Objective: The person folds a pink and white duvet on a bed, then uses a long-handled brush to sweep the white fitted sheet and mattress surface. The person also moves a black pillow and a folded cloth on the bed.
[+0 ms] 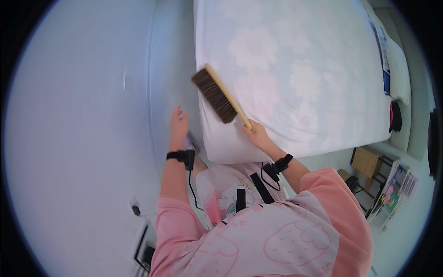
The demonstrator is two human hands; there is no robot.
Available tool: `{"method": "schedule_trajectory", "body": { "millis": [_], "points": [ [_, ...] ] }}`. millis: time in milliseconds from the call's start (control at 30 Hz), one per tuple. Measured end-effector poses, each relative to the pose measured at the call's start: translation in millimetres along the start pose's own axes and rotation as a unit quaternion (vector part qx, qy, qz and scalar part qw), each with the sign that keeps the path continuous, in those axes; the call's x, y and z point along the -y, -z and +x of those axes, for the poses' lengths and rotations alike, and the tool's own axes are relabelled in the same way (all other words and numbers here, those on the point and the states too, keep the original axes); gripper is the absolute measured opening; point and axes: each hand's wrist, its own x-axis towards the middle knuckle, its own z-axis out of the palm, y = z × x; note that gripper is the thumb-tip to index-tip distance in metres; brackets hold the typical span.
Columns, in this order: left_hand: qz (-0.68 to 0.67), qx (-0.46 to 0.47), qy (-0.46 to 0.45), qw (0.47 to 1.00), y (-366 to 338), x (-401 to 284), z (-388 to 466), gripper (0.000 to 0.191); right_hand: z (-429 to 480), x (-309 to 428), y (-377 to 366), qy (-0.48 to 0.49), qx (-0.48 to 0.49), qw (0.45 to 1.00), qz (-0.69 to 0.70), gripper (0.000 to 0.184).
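Note:
My right hand (258,134) grips the end of the wooden handle of a bed brush (221,95). Its dark bristles face left and down, over the near left edge of the mattress. Beneath the brush lies a pale fitted sheet (294,114) with a faint flower pattern, a little wrinkled near my right hand. I cannot tell whether the bristles touch the sheet. My left hand (179,123) is raised in the gap between bed and wall, holding nothing, its fingers loosely bent and apart.
A white wall (86,121) runs close along the left, with a plug (136,210) in a socket low down. At the bed's right end are a pillow (398,72) and folded dark cloth (395,116). A shelf rack (375,176) with small items stands at the lower right.

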Motion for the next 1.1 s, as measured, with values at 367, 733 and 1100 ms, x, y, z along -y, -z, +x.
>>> {"method": "schedule_trajectory", "body": {
  "millis": [367, 733, 1100],
  "points": [
    [0.037, 0.301, -0.024, 0.952, 24, 36, 17, 0.035, 121, 18, -40, -0.193, -0.307, 0.911, 0.195, 0.018],
    [0.061, 0.298, -0.054, 0.951, 57, -8, 113, 0.032, 156, -33, -23, -0.229, -0.329, 0.898, 0.179, 0.015],
    [0.15, 0.358, -0.146, 0.91, 22, -153, 208, 0.041, 147, -31, -34, -0.251, -0.339, 0.898, 0.123, 0.025]
  ]
}}
